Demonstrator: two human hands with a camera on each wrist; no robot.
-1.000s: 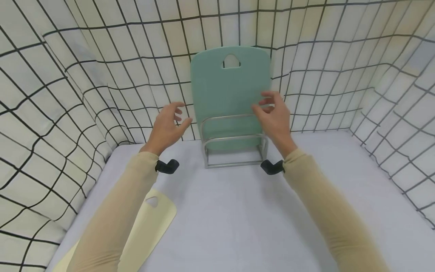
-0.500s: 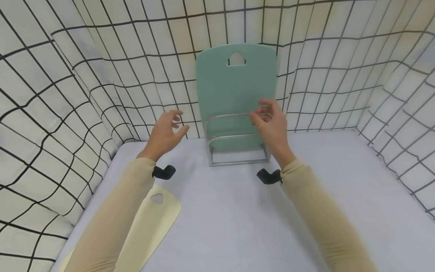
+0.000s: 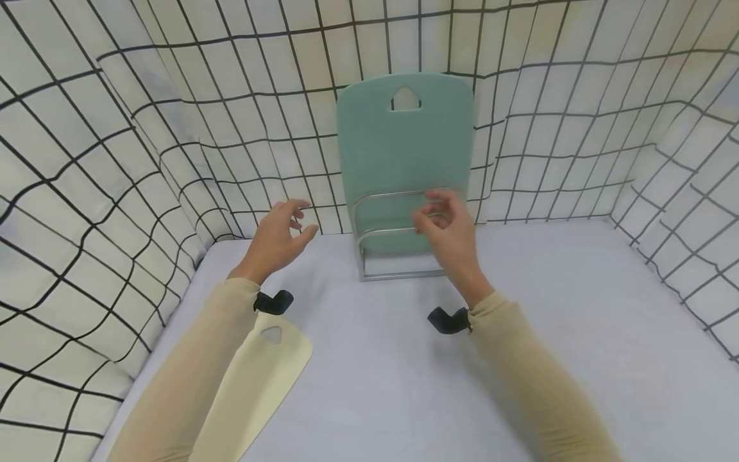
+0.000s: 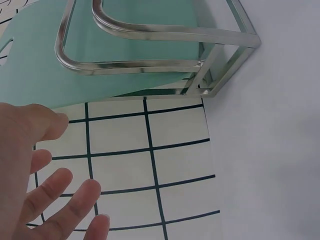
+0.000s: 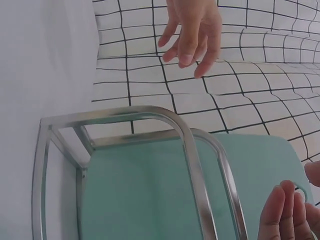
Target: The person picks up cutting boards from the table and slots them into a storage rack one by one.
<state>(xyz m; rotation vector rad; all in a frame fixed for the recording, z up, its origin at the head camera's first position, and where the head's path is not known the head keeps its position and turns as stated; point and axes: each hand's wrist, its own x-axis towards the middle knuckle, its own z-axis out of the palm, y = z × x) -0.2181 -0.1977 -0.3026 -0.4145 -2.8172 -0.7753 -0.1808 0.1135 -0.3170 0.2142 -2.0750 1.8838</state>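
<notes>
A green cutting board (image 3: 404, 147) with a handle hole stands upright in a silver metal rack (image 3: 398, 276) at the back. To the left of the rack my left hand (image 3: 274, 237) hovers, fingers relaxed and holding nothing; the left wrist view shows its thumb near the board's edge. My right hand (image 3: 451, 237) is in front of the rack's right side, its fingers loosely bent with a gap to the thumb and nothing between them. It hides part of the rack's rails. A cream cutting board (image 3: 260, 378) lies flat at the front left, partly under my left forearm.
A white tabletop (image 3: 369, 372) spreads below the hands. White cloth with a dark grid (image 3: 277, 109) hangs behind the rack and along both sides. A black wrist mount (image 3: 449, 320) juts inward from my right sleeve, and another (image 3: 273, 302) from the left.
My right hand has moved down and a little left, from the green board's right edge to before the rack's rails. The left hand has sunk slightly. Board and rack stay put while the view shifts.
</notes>
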